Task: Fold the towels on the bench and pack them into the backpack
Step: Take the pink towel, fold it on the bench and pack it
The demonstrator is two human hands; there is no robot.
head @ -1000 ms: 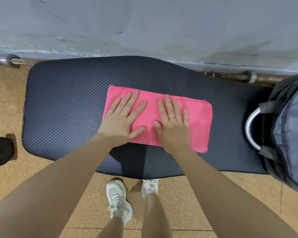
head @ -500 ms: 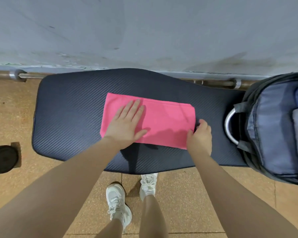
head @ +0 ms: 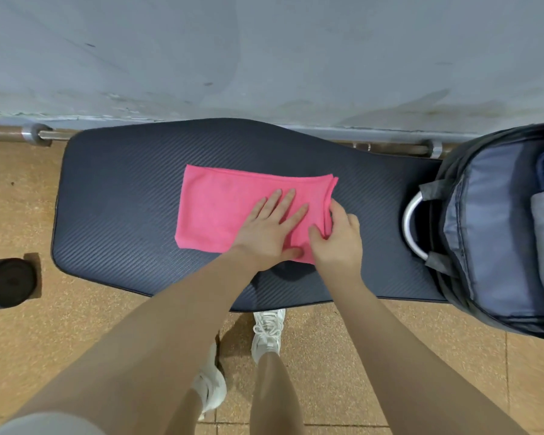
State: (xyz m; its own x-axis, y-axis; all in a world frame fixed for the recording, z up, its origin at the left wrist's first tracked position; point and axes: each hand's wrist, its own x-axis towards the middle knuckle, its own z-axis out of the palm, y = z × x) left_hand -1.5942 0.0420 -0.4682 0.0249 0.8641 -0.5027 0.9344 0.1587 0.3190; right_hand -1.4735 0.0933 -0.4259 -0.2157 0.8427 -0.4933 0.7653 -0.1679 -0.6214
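So the pink towel (head: 230,211) is folded into a rectangle and lies flat in the middle of the dark padded bench (head: 123,211). Left hand (head: 269,232) is spread flat on the towel's right half, fingers straight, pressing down. Right hand (head: 338,238) sits just beside it at the towel's right edge, fingers curled around that edge and pinching the layers. The grey backpack (head: 490,246) lies unzipped at the bench's right end, some folded cloth showing inside. A black round weight (head: 8,282) sits on the floor, left.
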